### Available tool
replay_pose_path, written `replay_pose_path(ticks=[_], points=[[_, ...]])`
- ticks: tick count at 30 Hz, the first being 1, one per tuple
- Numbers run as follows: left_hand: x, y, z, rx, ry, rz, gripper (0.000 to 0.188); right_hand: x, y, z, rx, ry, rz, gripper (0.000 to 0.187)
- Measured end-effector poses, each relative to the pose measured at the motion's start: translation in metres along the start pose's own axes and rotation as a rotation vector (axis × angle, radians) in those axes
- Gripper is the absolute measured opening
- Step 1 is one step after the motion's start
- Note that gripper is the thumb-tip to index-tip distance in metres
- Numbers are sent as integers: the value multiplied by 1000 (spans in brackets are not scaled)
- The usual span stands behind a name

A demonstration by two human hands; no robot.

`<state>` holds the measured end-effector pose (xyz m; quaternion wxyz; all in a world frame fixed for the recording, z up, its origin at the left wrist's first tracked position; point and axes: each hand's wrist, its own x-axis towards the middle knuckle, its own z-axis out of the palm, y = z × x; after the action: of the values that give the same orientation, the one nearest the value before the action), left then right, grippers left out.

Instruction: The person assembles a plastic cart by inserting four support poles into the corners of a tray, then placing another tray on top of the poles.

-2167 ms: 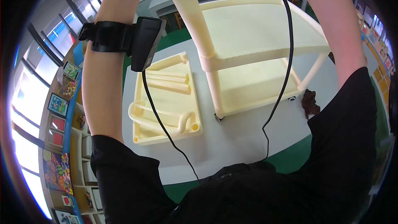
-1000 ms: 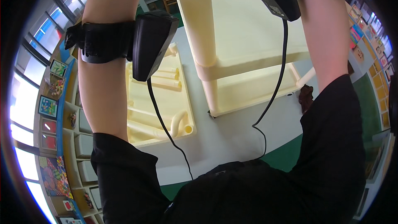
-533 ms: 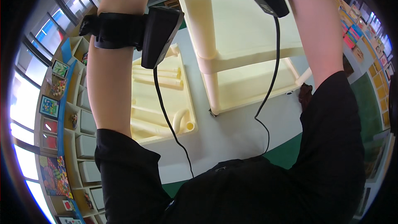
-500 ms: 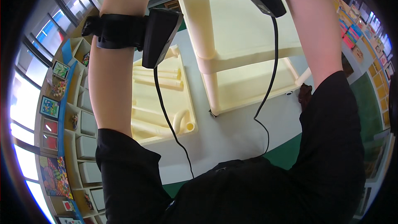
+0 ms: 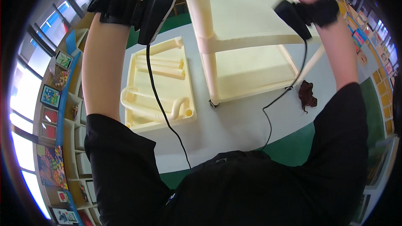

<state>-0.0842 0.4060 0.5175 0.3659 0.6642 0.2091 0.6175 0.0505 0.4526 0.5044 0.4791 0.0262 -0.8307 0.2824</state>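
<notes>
Both my forearms reach up past the top edge of the picture, so my left hand and my right hand are out of sight. Between the arms stands a partly built cream plastic cart on the table. Its upper shelf (image 5: 251, 14) and lower shelf (image 5: 251, 73) are joined by thick posts, and the near left post (image 5: 199, 10) rises past the upper shelf. A small dark caster (image 5: 214, 104) shows under the lower shelf's near left corner. What either hand touches cannot be seen.
Left of the cart lies a separate cream tray (image 5: 190, 88) holding several tubes (image 5: 163, 70) and a curved handle (image 5: 153, 112). A crumpled dark brown item (image 5: 307, 95) rests on the grey table (image 5: 226, 134) at right. Shelving (image 5: 79, 142) lines the left side. Cables hang from both wrist straps.
My right forearm has swung right, uncovering more of the upper shelf and the brown item. My left forearm has shifted slightly left and up, showing more of the tray.
</notes>
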Motion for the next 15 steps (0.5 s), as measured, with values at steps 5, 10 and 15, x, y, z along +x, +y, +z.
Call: replay_pose_path(ticks=[5, 10, 15], points=[[-53, -2, -19, 288, -51, -151, 56, -105, -19, 23, -401, 200, -170, 46], [-145, -89, -101, 995, -383, -780, 29, -167, -25, -89, -478, -553, 448, 63], [-275, -183, -156, 1534, -663, -1321, 55, -210, -46, -123, -323, -703, 422, 62]])
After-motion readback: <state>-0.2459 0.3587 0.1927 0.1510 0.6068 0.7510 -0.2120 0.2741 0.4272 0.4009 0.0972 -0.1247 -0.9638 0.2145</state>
